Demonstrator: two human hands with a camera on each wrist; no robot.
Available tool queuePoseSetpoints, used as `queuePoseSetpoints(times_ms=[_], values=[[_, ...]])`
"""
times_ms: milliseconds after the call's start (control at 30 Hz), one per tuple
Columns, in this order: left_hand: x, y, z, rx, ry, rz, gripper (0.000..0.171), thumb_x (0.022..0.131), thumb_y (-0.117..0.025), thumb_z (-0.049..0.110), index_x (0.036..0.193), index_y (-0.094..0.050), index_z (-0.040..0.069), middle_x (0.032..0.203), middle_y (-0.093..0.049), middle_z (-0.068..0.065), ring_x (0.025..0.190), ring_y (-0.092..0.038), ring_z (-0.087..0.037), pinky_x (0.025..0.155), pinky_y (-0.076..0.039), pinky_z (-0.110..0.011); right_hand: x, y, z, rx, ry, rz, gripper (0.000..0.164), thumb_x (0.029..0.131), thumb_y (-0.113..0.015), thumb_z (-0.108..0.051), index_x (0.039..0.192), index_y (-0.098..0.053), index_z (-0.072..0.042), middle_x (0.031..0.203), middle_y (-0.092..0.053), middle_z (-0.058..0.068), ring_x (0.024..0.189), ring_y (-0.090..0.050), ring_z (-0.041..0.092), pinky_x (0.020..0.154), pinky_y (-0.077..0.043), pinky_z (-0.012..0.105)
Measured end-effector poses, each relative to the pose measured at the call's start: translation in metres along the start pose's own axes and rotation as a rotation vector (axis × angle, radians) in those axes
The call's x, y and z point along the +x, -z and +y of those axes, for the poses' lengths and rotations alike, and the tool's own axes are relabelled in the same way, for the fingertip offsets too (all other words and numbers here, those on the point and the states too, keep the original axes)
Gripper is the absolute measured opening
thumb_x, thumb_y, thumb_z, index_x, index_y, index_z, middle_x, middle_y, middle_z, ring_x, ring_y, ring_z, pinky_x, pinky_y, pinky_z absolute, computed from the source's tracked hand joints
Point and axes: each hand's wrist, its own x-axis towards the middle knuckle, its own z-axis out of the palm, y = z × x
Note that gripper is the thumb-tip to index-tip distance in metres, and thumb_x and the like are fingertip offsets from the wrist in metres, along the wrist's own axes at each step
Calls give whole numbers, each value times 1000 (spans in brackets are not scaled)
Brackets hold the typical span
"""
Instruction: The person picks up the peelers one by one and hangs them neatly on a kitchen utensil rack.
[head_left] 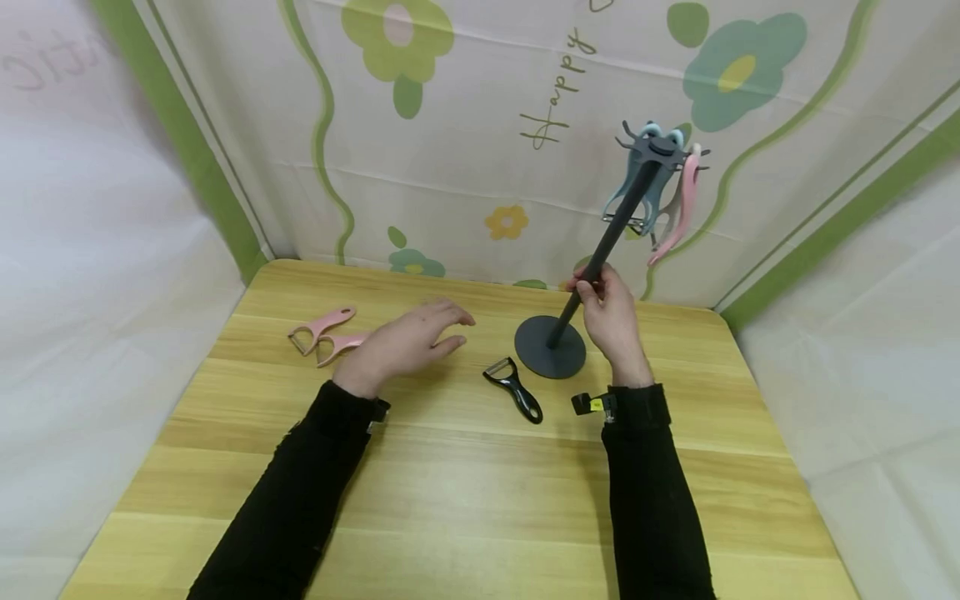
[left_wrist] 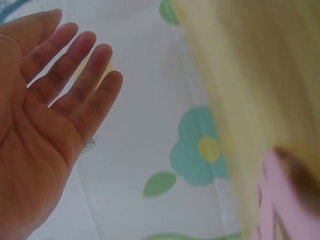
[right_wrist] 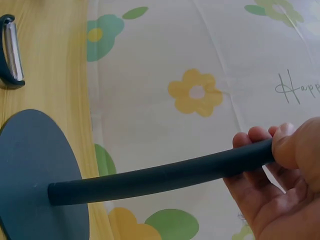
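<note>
Dark grey from its round base to its hooks, one stand [head_left: 613,235] rests right of centre on the wood-grained table [head_left: 450,500]. I see the right hand [head_left: 611,321] gripping its pole, fingers and thumb curled round; the right wrist view gives me that hold up close. On the hooks hang one pink peeler [head_left: 686,200] and some blue peelers [head_left: 656,190], two by my count, though they overlap too much for me to be sure.

Three more peelers lie on the table: one black peeler [head_left: 517,390] near the base, and two pink peelers [head_left: 332,321] off to the left, side by side. Between these and the black one, I have the left hand [head_left: 401,346] with its fingers extended and slightly spread, holding nothing. It hides one pink handle's end from the head camera; I cannot tell whether they touch. Two black sleeves [head_left: 652,500] reach in, and one flower-printed white cloth [head_left: 450,167] stands behind.
</note>
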Motion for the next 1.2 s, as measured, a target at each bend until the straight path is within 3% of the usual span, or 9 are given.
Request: queuePoseSetpoints(times_ms=[300,567,900,1067,1200], values=[[14,-32,23,66,-152,-101,33,110,-58,29,142,-62,20,140,-65,-1,135,-61,-20,118,-51,-39,0,-2,0,-8,31,-4,23,110,-55,-23,127,-58,-7,119,-72,21,117,-71,32,109,-58,52],[25,-49,40,124,-292,-139,27,107,-65,22,132,-68,15,126,-71,-3,117,-65,-18,108,-56,-35,3,-2,2,-9,47,-3,21,110,-56,-23,125,-59,-9,117,-73,17,115,-71,31,107,-59,50],[45,-64,43,230,-442,-243,25,106,-66,23,130,-69,19,128,-72,2,129,-63,-19,112,-55,-36,4,-1,4,-4,58,-1,22,109,-56,-24,124,-60,-9,114,-74,16,114,-73,31,107,-59,50],[57,-70,44,294,-492,-276,24,107,-65,27,130,-69,21,125,-68,4,121,-62,-18,103,-58,-37,4,0,6,-8,66,-1,22,109,-56,-25,123,-60,-10,113,-74,15,113,-73,31,106,-59,50],[69,-73,49,360,-524,-342,22,106,-66,24,128,-69,19,123,-67,4,116,-62,-17,103,-58,-36,2,1,4,-26,60,-8,21,109,-56,-25,123,-60,-10,113,-74,15,113,-72,31,105,-59,51]])
